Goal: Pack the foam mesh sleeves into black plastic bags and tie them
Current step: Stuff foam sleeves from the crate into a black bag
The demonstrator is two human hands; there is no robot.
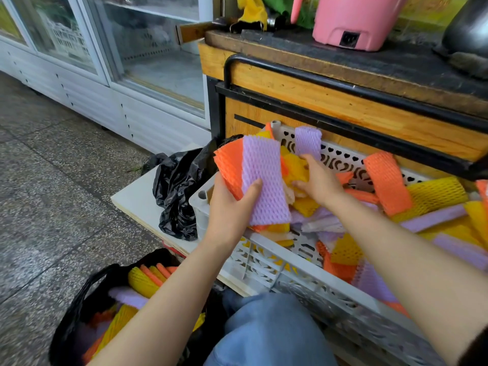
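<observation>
Wooden counter (343, 107) behind crate (264, 262) of foam sleeves (435, 194)

No legible text, label, brand name, number or sign is present in the head view. Printed or moulded markings, if any, are too small or too blurred to read.

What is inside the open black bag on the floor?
Yellow, orange and purple foam sleeves fill the black bag; the left forearm covers part, and its bottom is hidden.
</observation>
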